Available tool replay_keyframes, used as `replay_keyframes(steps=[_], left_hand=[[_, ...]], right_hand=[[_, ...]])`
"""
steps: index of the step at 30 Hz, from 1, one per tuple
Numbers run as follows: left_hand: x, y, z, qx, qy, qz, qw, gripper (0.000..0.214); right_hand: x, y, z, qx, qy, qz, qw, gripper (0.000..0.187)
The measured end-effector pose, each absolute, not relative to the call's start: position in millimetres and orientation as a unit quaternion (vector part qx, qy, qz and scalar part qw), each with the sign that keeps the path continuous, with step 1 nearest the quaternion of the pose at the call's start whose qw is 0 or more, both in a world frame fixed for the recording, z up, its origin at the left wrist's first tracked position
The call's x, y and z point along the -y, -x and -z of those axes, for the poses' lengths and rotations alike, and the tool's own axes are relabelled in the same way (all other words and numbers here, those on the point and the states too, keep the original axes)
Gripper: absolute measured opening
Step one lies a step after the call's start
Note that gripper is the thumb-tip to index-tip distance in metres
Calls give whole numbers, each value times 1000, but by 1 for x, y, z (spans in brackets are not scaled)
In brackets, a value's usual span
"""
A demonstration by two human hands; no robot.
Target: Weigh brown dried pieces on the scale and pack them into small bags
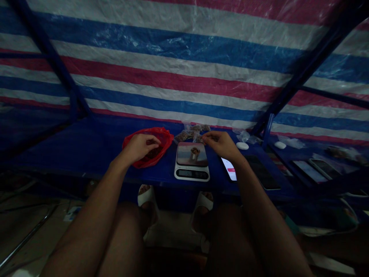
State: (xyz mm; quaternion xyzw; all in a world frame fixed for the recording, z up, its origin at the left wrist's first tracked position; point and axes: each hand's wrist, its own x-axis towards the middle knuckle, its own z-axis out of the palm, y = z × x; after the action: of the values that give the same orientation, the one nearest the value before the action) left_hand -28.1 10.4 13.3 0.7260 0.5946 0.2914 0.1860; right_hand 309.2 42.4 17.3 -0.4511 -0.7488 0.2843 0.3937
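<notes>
My left hand (142, 145) hovers over a red plastic bag (164, 154) with its rim rolled open. Its fingers are loosely bent, with a gap to the thumb, and I see nothing in them. Dark contents in the bag are hard to make out. My right hand (220, 142) is beyond the scale's right back corner, its fingertips pinched together beside small clear packets (191, 134) of brown pieces. What they hold is too small to tell. Between the hands, a white kitchen scale (178, 173) with a lit display bears a small metallic cup (195, 156) of brown pieces.
The blue table (106, 150) has blue metal posts (268, 129) at both sides. Right of the scale lie a lit phone (230, 169), a dark tablet (263, 173), a white oval object (242, 146) and more phones (309, 171). A striped tarpaulin (173, 80) hangs behind.
</notes>
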Motion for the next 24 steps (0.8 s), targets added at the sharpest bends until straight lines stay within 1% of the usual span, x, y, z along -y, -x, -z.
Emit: replay_keyframes(steps=[3,6,8,11,16,20,24], left_hand=[[-9,23,-19,-576,-699,-379,191,17],[-9,-1,-24,-512,-697,-438,246,20],[-10,-26,-26,-461,-718,-439,282,17],[-13,-62,-26,-424,-722,-444,318,14],[-18,-91,-17,-398,-723,-438,357,9],[-20,-96,-11,-377,-728,-447,358,11],[-21,-97,-5,-353,-733,-468,346,5]], right_hand=[[-38,-299,-23,733,434,-302,429,30],[-33,-287,-28,728,397,-344,441,31],[-31,-282,-29,728,370,-373,440,34],[-29,-284,-28,735,354,-389,429,37],[-29,-302,-23,748,374,-379,395,31],[-31,-308,-20,753,376,-378,385,28],[-35,-310,-16,763,367,-371,382,25]])
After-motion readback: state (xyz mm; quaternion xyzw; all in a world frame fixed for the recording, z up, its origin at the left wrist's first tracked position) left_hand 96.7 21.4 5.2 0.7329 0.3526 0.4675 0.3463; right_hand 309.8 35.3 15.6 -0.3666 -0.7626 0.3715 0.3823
